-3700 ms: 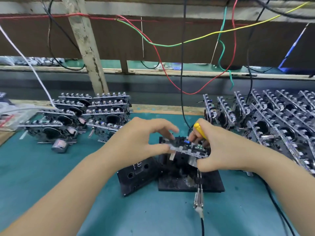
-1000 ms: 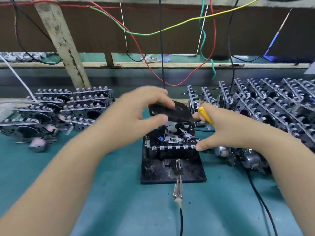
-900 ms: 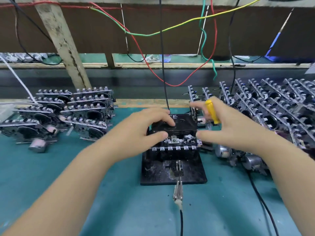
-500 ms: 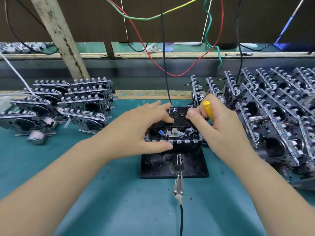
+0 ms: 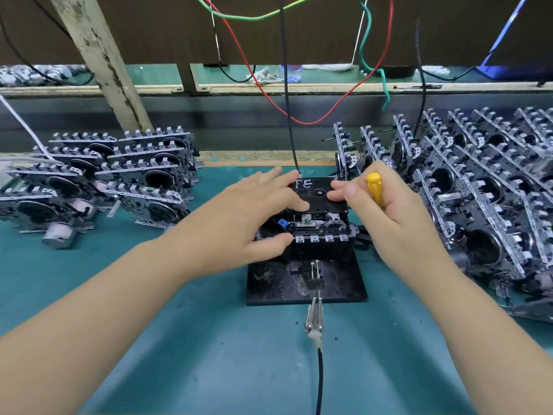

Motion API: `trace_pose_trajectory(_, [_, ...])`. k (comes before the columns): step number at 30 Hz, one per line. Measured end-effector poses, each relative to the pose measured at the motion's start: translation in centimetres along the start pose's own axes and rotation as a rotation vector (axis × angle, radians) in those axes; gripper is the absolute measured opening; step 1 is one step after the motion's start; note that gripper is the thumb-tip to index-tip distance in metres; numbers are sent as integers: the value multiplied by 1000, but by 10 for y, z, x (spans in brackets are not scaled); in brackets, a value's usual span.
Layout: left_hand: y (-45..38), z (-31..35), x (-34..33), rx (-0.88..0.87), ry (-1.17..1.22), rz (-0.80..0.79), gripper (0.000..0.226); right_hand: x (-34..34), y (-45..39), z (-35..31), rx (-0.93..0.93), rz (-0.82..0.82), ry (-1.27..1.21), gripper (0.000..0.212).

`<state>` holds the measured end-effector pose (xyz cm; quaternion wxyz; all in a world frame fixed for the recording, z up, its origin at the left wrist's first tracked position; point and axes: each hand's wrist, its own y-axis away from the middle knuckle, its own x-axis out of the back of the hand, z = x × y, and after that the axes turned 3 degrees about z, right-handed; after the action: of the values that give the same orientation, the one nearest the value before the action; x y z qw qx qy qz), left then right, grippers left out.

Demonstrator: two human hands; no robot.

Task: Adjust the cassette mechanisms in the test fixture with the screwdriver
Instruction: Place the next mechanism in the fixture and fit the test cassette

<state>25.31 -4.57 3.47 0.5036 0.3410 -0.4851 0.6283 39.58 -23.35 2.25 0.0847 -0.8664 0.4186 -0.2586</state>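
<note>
A teal bench (image 5: 209, 369) is carrying a stack of mechanisms (image 5: 113, 178) at left. The left hand (image 5: 239, 217), fingers straight, is pressing a black cassette (image 5: 314, 194) marked "PE" onto the mechanism (image 5: 317, 232) sitting in the black fixture (image 5: 305, 283) at centre. The right hand (image 5: 389, 217) is gripping the yellow screwdriver (image 5: 375, 188). More mechanisms (image 5: 484, 187) are crowding the right edge; open bench is lying in front.

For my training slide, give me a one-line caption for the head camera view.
Left hand presses a black test cassette into the fixture-mounted mechanism; right hand holds a yellow-handled screwdriver.
</note>
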Motion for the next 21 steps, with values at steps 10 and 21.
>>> trace_pose_trajectory(10, [18, 21, -41, 229, 196, 206, 84, 5, 5, 6, -12, -47, -13, 19])
trace_pose_trajectory(21, [16, 28, -74, 305, 453, 536, 64, 1, 12, 3, -21, -27, -29, 15])
